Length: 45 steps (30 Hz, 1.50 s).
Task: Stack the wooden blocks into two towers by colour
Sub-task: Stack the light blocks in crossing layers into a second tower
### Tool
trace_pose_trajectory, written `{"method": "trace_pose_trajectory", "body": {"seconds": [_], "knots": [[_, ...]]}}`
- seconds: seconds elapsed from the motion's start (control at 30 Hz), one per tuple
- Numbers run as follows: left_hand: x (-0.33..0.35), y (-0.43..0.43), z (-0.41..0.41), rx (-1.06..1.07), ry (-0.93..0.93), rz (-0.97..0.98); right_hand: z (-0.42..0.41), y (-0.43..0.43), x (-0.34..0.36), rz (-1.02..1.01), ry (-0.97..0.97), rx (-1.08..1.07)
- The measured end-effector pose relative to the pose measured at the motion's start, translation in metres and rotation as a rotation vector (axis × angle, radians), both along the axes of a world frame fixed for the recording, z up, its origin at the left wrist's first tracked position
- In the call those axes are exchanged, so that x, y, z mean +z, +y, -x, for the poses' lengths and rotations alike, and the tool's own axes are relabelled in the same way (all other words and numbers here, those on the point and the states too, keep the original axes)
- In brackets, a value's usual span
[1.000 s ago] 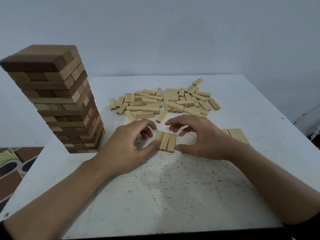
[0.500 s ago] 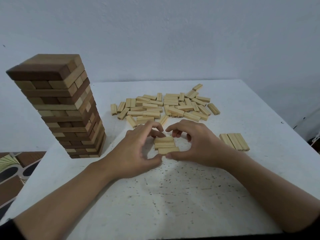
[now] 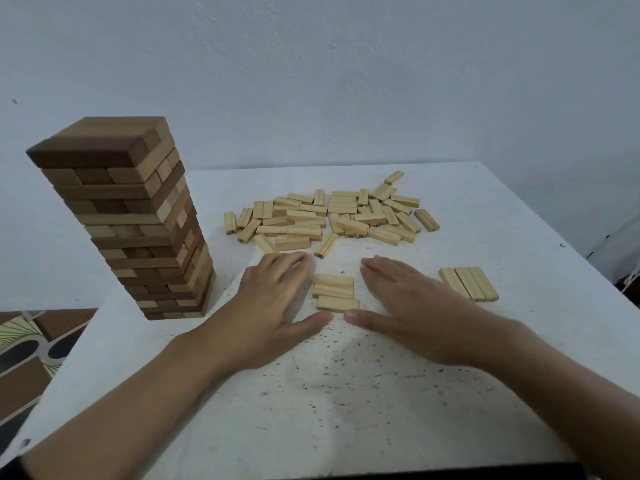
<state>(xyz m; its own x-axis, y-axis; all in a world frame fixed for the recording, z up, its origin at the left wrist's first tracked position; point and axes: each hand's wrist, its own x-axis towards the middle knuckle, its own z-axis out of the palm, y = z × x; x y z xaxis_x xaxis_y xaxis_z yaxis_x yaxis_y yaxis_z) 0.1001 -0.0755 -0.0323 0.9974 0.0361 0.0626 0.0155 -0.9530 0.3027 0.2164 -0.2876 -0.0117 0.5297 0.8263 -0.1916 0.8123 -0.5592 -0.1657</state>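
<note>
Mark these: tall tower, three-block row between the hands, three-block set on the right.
tall tower (image 3: 117,220): head view, middle of its front face.
three-block row (image 3: 333,292): head view, top of the middle block.
three-block set (image 3: 469,284): head view, top of the middle block.

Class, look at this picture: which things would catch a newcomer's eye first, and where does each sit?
The tall tower of brown and tan blocks stands at the left edge of the table, dominating the view. Behind centre lies a loose pile of pale blocks, and in front of it the left hand and right hand, fingers straight, flank a row of three pale blocks.
</note>
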Motion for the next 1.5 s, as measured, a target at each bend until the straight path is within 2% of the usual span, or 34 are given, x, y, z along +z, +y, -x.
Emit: {"method": "trace_pose_trajectory", "body": {"seconds": [0.07, 0.13, 0.5, 0.83, 1.13, 1.3, 1.4, 1.5], "knots": [[-0.002, -0.003, 0.004, 0.026, 0.074, -0.133, 0.011, -0.001, -0.007, 0.084, -0.032, 0.015], [-0.004, -0.007, 0.008, 0.049, 0.130, -0.179, 0.015, 0.000, -0.013, 0.106, -0.055, 0.004], [-0.014, -0.017, 0.006, 0.068, 0.099, -0.222, 0.017, 0.016, -0.024, 0.015, -0.140, 0.006], [-0.018, -0.021, -0.002, 0.135, 0.016, -0.203, 0.005, 0.022, -0.025, -0.033, -0.080, 0.007], [-0.015, -0.018, -0.002, 0.114, 0.048, -0.240, 0.002, 0.020, -0.028, -0.070, -0.056, 0.006], [-0.012, -0.007, 0.001, 0.090, 0.048, -0.121, -0.002, 0.015, -0.024, -0.152, 0.056, -0.012], [-0.005, -0.004, 0.001, 0.121, -0.018, 0.079, -0.006, 0.011, -0.016, -0.236, 0.195, -0.085], [-0.005, -0.003, -0.002, 0.117, -0.051, 0.136, -0.012, 0.010, -0.005, -0.290, 0.155, -0.064]]}}
